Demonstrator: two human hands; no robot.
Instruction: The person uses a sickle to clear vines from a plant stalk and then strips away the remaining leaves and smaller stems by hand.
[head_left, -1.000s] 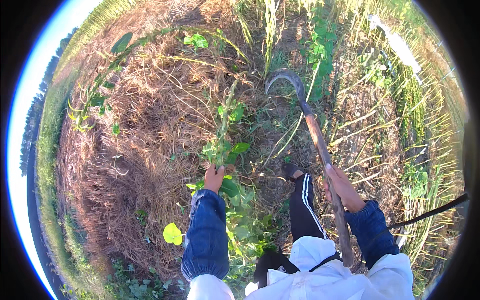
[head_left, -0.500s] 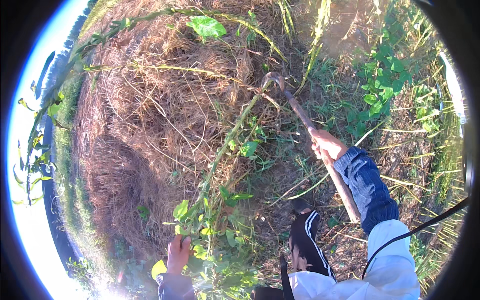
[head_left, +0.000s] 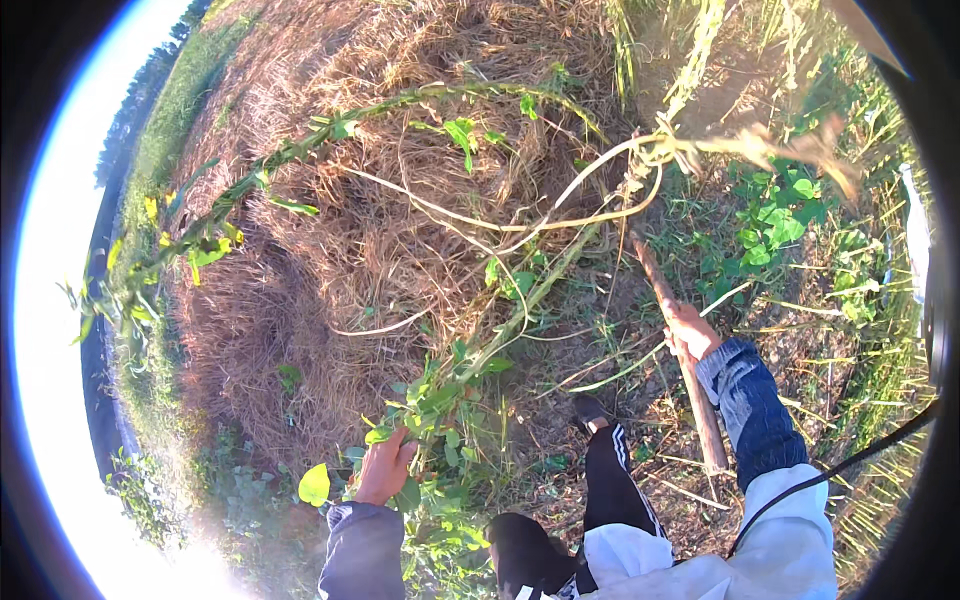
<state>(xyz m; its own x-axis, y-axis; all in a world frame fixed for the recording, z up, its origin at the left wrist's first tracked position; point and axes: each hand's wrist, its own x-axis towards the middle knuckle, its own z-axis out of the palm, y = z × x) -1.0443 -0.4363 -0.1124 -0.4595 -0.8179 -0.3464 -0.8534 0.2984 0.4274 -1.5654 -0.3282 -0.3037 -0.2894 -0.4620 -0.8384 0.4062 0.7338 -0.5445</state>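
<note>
My right hand [head_left: 690, 332] is wrapped round the long wooden handle of a sickle [head_left: 708, 425], which slants from upper left to lower right. Its upper end passes behind pale, tangled stems [head_left: 655, 150], so the curved head is hidden. At lower left, my left hand [head_left: 385, 468] is closed on leafy green stems [head_left: 440, 400], with its fingertips partly covered by leaves. From there a long green stem [head_left: 545, 285] runs up and right toward the tangle. Another leafy stem [head_left: 290, 150] arches across the upper left.
A broad heap of dry brown straw [head_left: 300, 270] fills the left and centre. Low green leaves [head_left: 765, 225] grow at the right, beside cut yellowish stalks [head_left: 830, 390]. My shoe [head_left: 592, 410] stands on littered soil. A black strap [head_left: 850, 465] crosses my right sleeve.
My left hand has moved right and slightly up with the stems. My right hand has shifted right and down. Pale stems have swung across the sickle's curved head, which showed earlier.
</note>
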